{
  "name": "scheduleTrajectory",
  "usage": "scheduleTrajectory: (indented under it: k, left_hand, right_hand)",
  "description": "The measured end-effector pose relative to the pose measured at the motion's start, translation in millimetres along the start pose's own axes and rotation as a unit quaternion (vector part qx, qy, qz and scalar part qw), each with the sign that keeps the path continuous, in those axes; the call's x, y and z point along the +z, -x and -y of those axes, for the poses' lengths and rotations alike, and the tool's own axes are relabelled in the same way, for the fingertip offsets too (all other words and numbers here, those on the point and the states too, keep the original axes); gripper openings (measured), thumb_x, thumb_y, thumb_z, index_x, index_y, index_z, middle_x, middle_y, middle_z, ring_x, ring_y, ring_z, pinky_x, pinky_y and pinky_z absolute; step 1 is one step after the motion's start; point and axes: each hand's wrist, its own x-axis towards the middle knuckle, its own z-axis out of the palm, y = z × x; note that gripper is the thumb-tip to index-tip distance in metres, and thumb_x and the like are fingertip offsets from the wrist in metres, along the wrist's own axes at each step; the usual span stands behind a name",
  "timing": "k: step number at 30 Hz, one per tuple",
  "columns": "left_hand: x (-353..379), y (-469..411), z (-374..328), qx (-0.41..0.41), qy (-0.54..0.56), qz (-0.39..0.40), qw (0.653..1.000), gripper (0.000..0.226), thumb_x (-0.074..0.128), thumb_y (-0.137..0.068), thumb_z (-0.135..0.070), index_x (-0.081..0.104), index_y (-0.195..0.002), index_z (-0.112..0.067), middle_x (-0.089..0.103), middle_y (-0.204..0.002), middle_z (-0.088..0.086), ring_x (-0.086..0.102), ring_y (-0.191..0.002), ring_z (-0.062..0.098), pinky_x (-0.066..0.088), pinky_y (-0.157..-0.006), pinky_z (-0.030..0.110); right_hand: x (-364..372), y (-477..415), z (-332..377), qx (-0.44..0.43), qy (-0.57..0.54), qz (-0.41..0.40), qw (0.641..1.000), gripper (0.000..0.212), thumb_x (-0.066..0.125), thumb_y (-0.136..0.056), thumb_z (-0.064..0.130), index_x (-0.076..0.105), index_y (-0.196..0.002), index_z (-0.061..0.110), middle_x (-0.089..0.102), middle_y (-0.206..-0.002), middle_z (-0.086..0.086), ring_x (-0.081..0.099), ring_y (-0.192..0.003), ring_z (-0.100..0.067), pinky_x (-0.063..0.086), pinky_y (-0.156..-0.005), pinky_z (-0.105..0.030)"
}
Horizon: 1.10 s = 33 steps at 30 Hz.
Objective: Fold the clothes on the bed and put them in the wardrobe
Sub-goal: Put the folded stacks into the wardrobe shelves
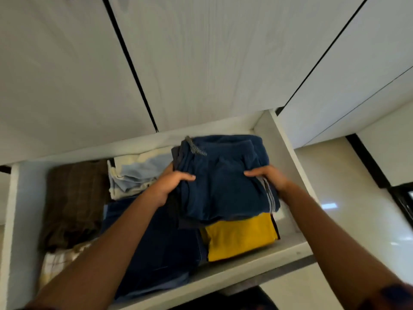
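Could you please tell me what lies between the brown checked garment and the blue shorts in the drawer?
In the head view, a folded pale blue and cream garment lies between the brown checked garment and the blue shorts, beside the left hand.

no lettering to read here, folks: none on the folded navy shorts (pixel 223 186), none on the yellow garment (pixel 241 238), none on the white drawer (pixel 283 157) or the wardrobe doors (pixel 201 63).
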Motion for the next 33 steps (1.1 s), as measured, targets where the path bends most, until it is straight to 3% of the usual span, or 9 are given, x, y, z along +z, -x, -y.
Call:
scheduleTrajectory:
  k: [4,8,12,15,18,23,27,30,33]
  left_hand:
    - [17,-63,-20,0.010,0.005,-0.032,0.999,0.066,0.074,-0.075,0.010,0.056,-0.132,-0.017,0.070,-0.121,0.004,0.067,-0.109,0.026,0.054,-0.086,0.034]
    - [17,-124,-1,-0.020,-0.011,-0.098,0.995,0.074,0.081,-0.069,0.001,0.052,-0.133,-0.024,0.066,-0.126,0.004,0.063,-0.113,0.028,0.050,-0.101,0.047]
    - [16,-161,39,-0.092,0.001,-0.171,0.981,0.055,0.077,-0.079,0.000,0.057,-0.127,-0.017,0.066,-0.127,0.009,0.063,-0.109,0.033,0.052,-0.099,0.050]
    - [19,-171,62,-0.084,-0.080,-0.187,0.975,0.064,0.075,-0.085,-0.003,0.049,-0.144,-0.011,0.059,-0.138,0.012,0.058,-0.120,0.033,0.047,-0.102,0.041]
    - [33,-175,78,-0.042,-0.134,-0.211,0.967,0.072,0.071,-0.089,0.001,0.034,-0.151,-0.007,0.047,-0.149,0.012,0.046,-0.135,0.030,0.035,-0.105,0.028]
    - [39,-171,75,-0.042,-0.173,-0.218,0.960,0.073,0.066,-0.094,-0.006,0.027,-0.155,-0.012,0.041,-0.155,0.009,0.040,-0.141,0.027,0.029,-0.103,0.023]
    - [40,-146,63,-0.053,-0.165,-0.223,0.959,0.066,0.062,-0.098,-0.015,0.030,-0.156,-0.012,0.039,-0.156,0.007,0.041,-0.140,0.025,0.036,-0.105,0.027]
    - [34,-116,61,-0.013,-0.162,-0.225,0.961,0.045,0.062,-0.098,-0.014,0.052,-0.141,-0.020,0.057,-0.137,0.004,0.057,-0.123,0.022,0.051,-0.089,0.028]
    - [33,-82,67,0.059,-0.170,-0.212,0.961,0.030,0.057,-0.096,-0.003,0.064,-0.118,-0.021,0.069,-0.105,-0.001,0.067,-0.097,0.012,0.052,-0.081,0.027]
  right_hand:
    - [-23,-53,28,0.009,0.020,-0.022,1.000,0.091,0.094,-0.051,0.031,0.059,-0.134,0.018,0.074,-0.119,-0.007,0.070,-0.108,-0.033,0.055,-0.097,-0.053]
    - [-30,-120,36,0.029,0.048,-0.007,0.998,0.064,0.089,-0.067,0.017,0.063,-0.125,0.018,0.074,-0.115,-0.006,0.069,-0.106,-0.031,0.055,-0.097,-0.051]
    - [-23,-176,11,0.033,0.079,0.014,0.996,0.054,0.089,-0.064,0.018,0.069,-0.114,0.018,0.076,-0.108,-0.006,0.071,-0.103,-0.029,0.057,-0.093,-0.049]
    - [-24,-197,-19,0.043,0.114,0.020,0.992,0.049,0.088,-0.070,0.017,0.067,-0.113,0.020,0.073,-0.112,-0.002,0.069,-0.103,-0.024,0.057,-0.090,-0.041]
    - [-32,-206,-50,0.027,0.108,-0.007,0.994,0.067,0.092,-0.068,0.020,0.062,-0.128,0.021,0.069,-0.121,0.004,0.066,-0.107,-0.018,0.055,-0.093,-0.038]
    - [-38,-202,-57,0.016,0.085,-0.025,0.996,0.067,0.090,-0.073,0.022,0.058,-0.132,0.021,0.066,-0.109,0.012,0.064,-0.095,-0.007,0.050,-0.073,-0.019]
    - [-37,-197,-54,0.010,0.138,-0.044,0.989,0.071,0.090,-0.073,0.032,0.058,-0.135,0.021,0.066,-0.127,0.003,0.063,-0.112,-0.020,0.052,-0.096,-0.037]
    - [-30,-186,-52,-0.012,0.188,-0.091,0.978,0.064,0.083,-0.080,0.035,0.056,-0.135,0.017,0.065,-0.129,0.000,0.062,-0.115,-0.023,0.050,-0.093,-0.036]
    - [-25,-162,-54,-0.032,0.229,-0.163,0.959,0.057,0.072,-0.090,0.036,0.051,-0.139,0.018,0.062,-0.130,-0.002,0.062,-0.111,-0.023,0.046,-0.084,-0.031]
